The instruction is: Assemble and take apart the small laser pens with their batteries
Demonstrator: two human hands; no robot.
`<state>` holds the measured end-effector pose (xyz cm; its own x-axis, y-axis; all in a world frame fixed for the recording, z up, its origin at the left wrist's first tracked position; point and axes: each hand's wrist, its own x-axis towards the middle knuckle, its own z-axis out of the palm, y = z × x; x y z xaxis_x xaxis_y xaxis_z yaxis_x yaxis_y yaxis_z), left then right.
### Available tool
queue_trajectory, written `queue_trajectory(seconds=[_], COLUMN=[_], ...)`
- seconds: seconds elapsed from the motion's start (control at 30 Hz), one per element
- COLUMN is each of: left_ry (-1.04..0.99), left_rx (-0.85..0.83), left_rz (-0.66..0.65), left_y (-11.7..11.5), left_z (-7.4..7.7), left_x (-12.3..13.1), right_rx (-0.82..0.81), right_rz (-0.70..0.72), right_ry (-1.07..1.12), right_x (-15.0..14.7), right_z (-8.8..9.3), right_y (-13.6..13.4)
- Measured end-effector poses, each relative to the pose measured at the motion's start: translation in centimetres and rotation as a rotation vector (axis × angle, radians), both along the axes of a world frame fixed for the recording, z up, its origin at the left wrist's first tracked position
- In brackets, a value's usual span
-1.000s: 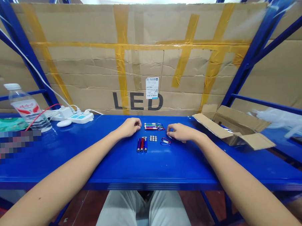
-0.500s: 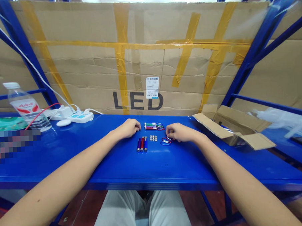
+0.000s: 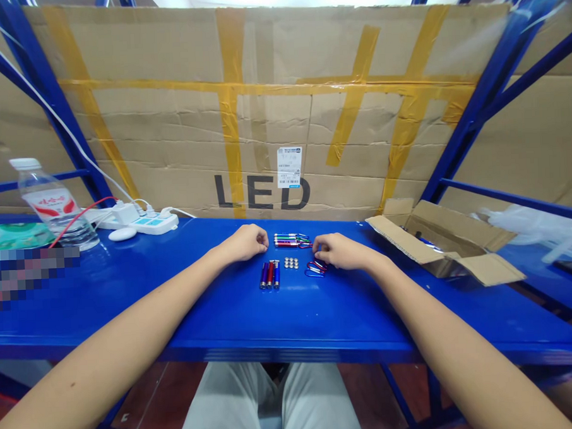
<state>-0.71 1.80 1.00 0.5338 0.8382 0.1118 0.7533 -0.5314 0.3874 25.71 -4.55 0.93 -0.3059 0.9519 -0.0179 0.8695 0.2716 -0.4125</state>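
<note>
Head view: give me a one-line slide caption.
Left hand and right hand rest on a blue bench among small flashlights and carabiners.

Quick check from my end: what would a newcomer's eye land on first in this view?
The taped cardboard sheet printed LED looms behind the blue bench. At the bench's centre, small flashlights lie in neat groups, with the left hand beside them and the right hand at the carabiners. An open box sits to the right.
</note>
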Motion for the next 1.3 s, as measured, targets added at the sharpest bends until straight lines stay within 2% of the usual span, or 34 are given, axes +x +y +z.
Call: queue_trajectory(seconds=[0.1, 0.27, 0.57, 1.13, 1.23, 1.3], left_ry=[-0.037, -0.006, 0.017, -0.002, -0.018, -0.047], left_rx=[-0.114, -0.281, -0.387, -0.403, -0.341, -0.215], left_rz=[0.012, -0.041, -0.138, -0.177, -0.145, -0.1], left_y=[-0.2, -0.5, -0.2, -0.3, -0.2, -0.1], left_z=[0.4, 0.9, 1.1, 1.2, 1.0, 0.7], left_x=[0.0, -0.4, -0.8, -1.0, -0.9, -0.7], right_rx=[0.075, 0.093, 0.075, 0.077, 0.098, 0.118], right_rz=[0.006, 0.021, 0.038, 0.053, 0.055, 0.059], right_ry=[0.009, 0.022, 0.034, 0.028, 0.031, 0.036], right_x=[0.2, 0.4, 0.3, 0.2, 0.3, 0.3], right_z=[0.0, 0.0, 0.1, 0.1, 0.0, 0.0], right_y=[0.1, 0.3, 0.0, -0.1, 0.0, 0.1])
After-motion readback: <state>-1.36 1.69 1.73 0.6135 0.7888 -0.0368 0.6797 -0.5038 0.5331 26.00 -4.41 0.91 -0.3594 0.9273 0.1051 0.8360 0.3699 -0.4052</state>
